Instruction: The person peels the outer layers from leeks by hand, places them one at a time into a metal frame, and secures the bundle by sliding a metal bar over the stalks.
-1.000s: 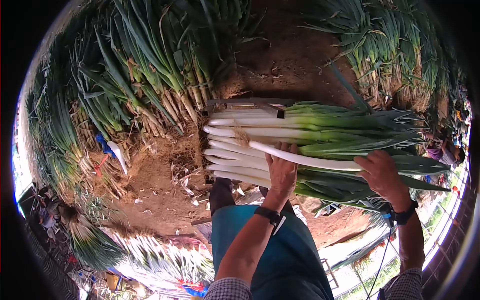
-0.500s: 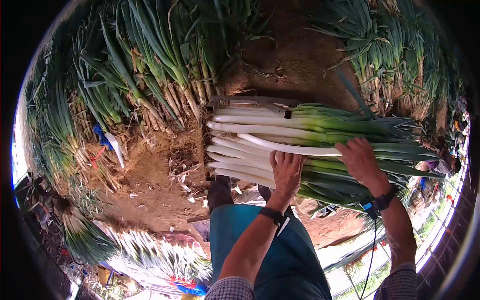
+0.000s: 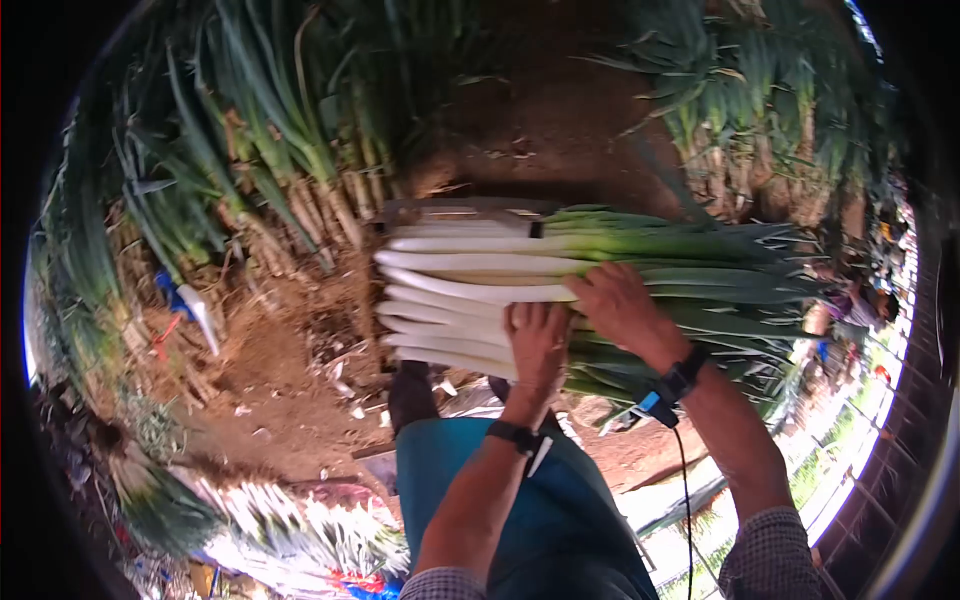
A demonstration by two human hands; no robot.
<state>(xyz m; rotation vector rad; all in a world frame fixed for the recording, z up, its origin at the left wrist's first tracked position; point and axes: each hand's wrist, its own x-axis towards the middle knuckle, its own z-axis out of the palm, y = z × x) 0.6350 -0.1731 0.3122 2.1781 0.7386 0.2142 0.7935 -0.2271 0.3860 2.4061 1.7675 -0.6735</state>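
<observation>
A thick layer of green onions [image 3: 470,264] lies side by side, white ends to the left and green leaves to the right. My right hand [image 3: 622,312] is closed on one green onion [image 3: 480,292] on top of the layer, where its white shaft turns green. Just to the left, my left hand [image 3: 540,345] has its fingers bent over the white shafts, pressed down against them. Its thumb is hidden. A dark metal frame [image 3: 470,206] shows along the far side of the layer.
Tall bunches of untrimmed green onions [image 3: 290,150] stand at the far left, and more bunches [image 3: 750,110] stand at the far right. White trimmed stalks [image 3: 300,520] lie in rows at the lower left. A cable [image 3: 688,510] hangs from my right wrist.
My right hand has moved left along the layer. The top green onion has shifted left, so its white end is now about level with the others. The whole view has shifted slightly.
</observation>
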